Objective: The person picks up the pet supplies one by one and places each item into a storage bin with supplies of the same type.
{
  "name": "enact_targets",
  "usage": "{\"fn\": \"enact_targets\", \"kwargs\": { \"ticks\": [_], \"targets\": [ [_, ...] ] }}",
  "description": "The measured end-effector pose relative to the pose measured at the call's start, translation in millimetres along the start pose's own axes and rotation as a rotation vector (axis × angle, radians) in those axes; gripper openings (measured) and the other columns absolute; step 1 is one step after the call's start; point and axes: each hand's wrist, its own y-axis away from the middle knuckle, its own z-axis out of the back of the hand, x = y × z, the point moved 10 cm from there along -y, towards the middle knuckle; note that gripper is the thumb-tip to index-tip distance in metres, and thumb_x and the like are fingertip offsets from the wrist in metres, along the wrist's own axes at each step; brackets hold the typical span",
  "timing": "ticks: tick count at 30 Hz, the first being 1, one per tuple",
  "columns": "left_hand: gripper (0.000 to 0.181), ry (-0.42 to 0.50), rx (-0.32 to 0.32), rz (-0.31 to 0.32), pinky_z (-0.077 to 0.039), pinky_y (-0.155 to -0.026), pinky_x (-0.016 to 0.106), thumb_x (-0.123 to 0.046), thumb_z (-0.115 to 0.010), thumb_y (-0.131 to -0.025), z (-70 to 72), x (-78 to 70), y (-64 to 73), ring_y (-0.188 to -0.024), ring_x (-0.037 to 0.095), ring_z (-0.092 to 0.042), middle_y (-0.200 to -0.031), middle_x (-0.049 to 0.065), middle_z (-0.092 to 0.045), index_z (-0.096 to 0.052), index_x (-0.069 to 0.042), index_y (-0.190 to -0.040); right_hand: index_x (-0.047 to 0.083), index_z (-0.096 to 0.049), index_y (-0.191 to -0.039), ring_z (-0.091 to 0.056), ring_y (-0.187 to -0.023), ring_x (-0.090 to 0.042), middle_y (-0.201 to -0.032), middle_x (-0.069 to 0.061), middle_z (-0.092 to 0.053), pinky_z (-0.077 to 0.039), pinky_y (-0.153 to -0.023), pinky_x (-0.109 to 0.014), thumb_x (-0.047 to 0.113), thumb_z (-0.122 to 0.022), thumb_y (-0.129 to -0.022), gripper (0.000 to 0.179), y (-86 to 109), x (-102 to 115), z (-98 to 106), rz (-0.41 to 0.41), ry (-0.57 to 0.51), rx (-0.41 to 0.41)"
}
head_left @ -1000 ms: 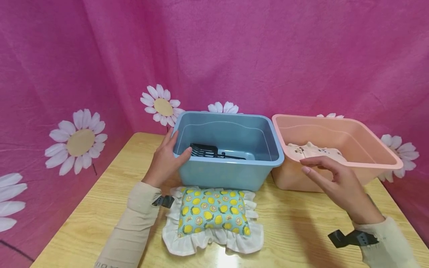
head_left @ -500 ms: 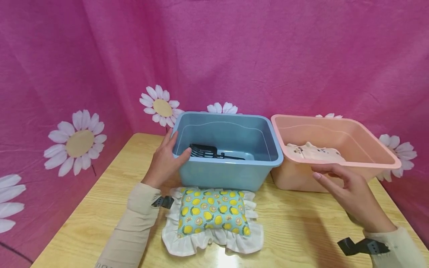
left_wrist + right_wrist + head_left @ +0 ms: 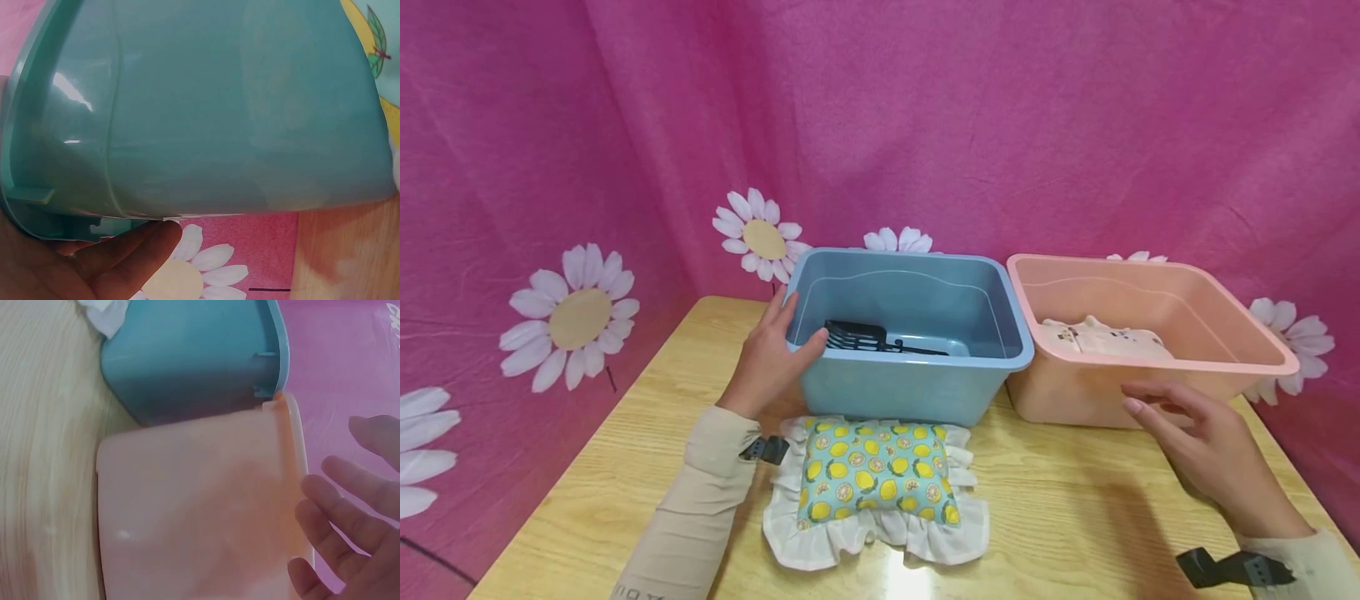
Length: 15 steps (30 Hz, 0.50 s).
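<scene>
A blue plastic bin (image 3: pixel 895 392) stands on the table, a black slotted turner (image 3: pixel 865 336) lying inside it. My left hand (image 3: pixel 766 358) holds the bin's front left corner, thumb at the front rim and fingers along the left side. In the left wrist view those fingers (image 3: pixel 140 253) lie beneath the rim. My right hand (image 3: pixel 1213 454) hovers in front of the peach bin (image 3: pixel 1075 396), fingers loosely bent and holding nothing. Inside that bin is a cream printed cloth (image 3: pixel 1105 339), partly hidden by the front wall. The right wrist view shows the fingers (image 3: pixel 337 503) apart from each other.
A lemon-patterned cushion (image 3: pixel 872 475) with white frills lies just in front of the blue bin. The bins stand side by side on a wooden table (image 3: pixel 1037 517). A pink curtain (image 3: pixel 925 125) with daisies hangs behind and on the left.
My right hand has drawn back from the peach bin's front rim, moving right and toward me. The left hand, both bins and the cushion have stayed in place.
</scene>
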Motion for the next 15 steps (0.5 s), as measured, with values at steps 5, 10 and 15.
{"fn": "enact_targets", "kwargs": {
  "ticks": [5,10,15],
  "targets": [
    [0.084,0.006,0.008,0.003,-0.048,-0.090,0.056,-0.052,-0.058,-0.088,-1.5,0.6,0.1,-0.140,0.036,-0.029,-0.161,0.001,-0.012,-0.023,-0.016,-0.154,0.010,-0.067,-0.118,-0.061,-0.090,0.005,-0.108,0.006,-0.068,-0.047,-0.071,-0.009,0.019,-0.066,-0.092,0.027,6.2,-12,4,-0.031,-0.008,0.013],
    [0.084,0.013,0.008,-0.011,-0.048,-0.090,0.056,-0.053,-0.058,-0.088,-1.3,-0.8,-1.2,-0.139,0.037,-0.030,-0.161,0.000,-0.012,-0.023,-0.017,-0.155,0.010,-0.067,-0.119,-0.060,-0.090,0.008,-0.105,0.009,-0.068,-0.046,-0.073,-0.006,0.012,-0.066,-0.091,0.028,7.7,-15,13,0.030,0.028,-0.011],
    [0.083,0.018,0.008,-0.014,-0.048,-0.089,0.056,-0.052,-0.059,-0.088,0.0,-1.6,-0.2,-0.139,0.037,-0.030,-0.161,0.000,-0.012,-0.023,-0.016,-0.154,0.012,-0.067,-0.120,-0.057,-0.091,0.010,-0.104,0.011,-0.067,-0.043,-0.074,-0.004,0.015,-0.067,-0.091,0.029,9.9,-21,18,0.009,0.058,-0.026]
  ]
}}
